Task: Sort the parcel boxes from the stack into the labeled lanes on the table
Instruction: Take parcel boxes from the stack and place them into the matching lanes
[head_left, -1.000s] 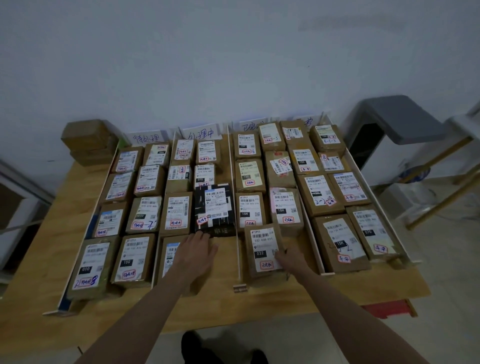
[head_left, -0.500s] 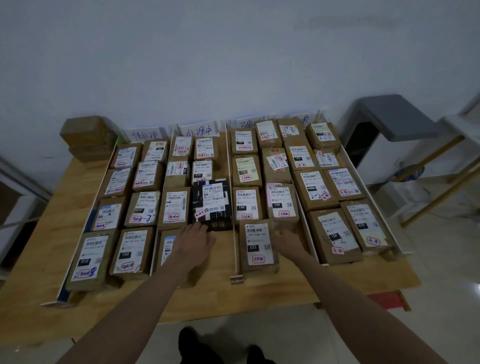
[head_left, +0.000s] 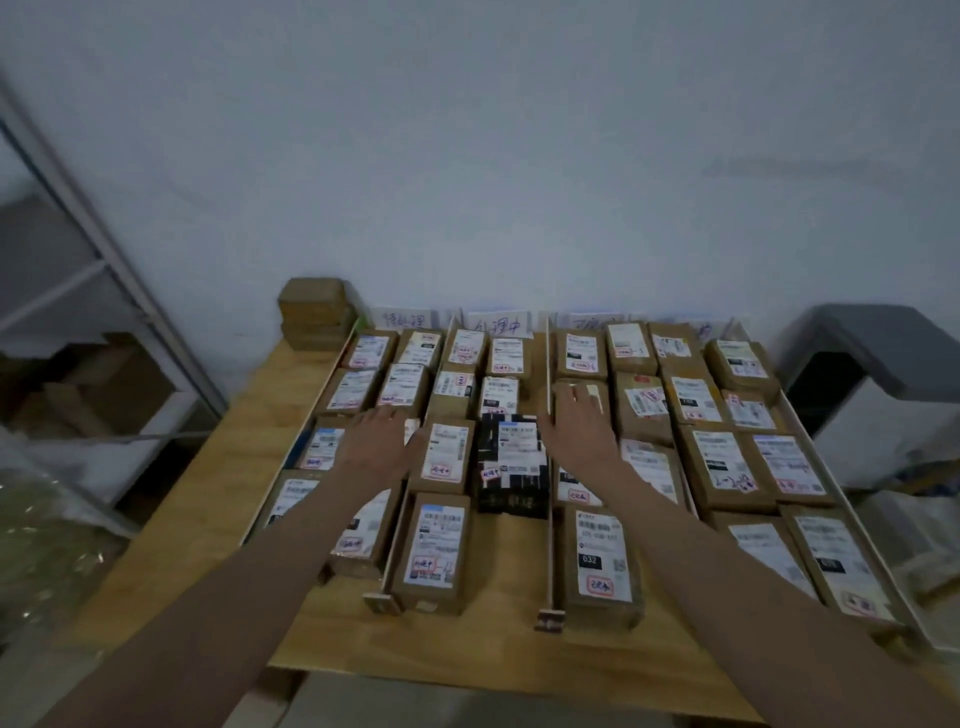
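Observation:
Brown parcel boxes with white labels fill several lanes on the wooden table (head_left: 244, 467), split by thin white dividers (head_left: 548, 467). Handwritten lane signs (head_left: 496, 326) stand at the back. One black box (head_left: 511, 462) lies in the second lane. My left hand (head_left: 376, 441) lies flat, fingers spread, on boxes of the left lane. Over the third lane my right hand (head_left: 576, 428) rests open, its fingertips on a brown box (head_left: 597, 392). A labelled box (head_left: 435, 551) and another marked 032 (head_left: 597, 566) lie nearest the front edge. Neither hand holds anything.
A short stack of plain brown boxes (head_left: 314, 312) sits at the table's back left corner. A metal shelf (head_left: 93, 291) with cartons stands at left. A grey and white bin (head_left: 878, 374) is at right. The wall runs right behind the lanes.
Both hands have left the front boxes and reached farther back over the lanes. The view has shifted, so the table sits further right and the shelf has come into sight.

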